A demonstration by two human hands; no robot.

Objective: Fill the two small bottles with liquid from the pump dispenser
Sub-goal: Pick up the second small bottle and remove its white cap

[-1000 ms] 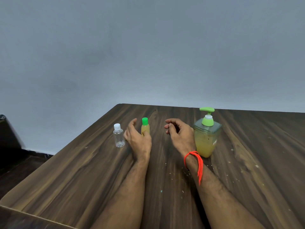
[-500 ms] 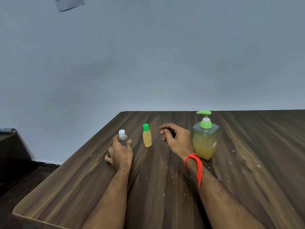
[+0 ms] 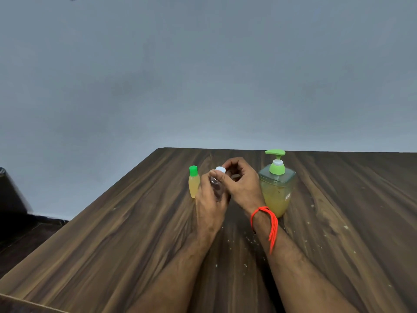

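Both of your forearms are bare all the way to the bottom edge of the view, so no sleeve shows on either arm. Your left hand [image 3: 211, 199] wears nothing that you can see: no ring, watch or band. Around the wrist of your right hand [image 3: 242, 186] is a bright orange-red thread [image 3: 262, 214], wound round apparently several times, with loose strands hanging down along the forearm.
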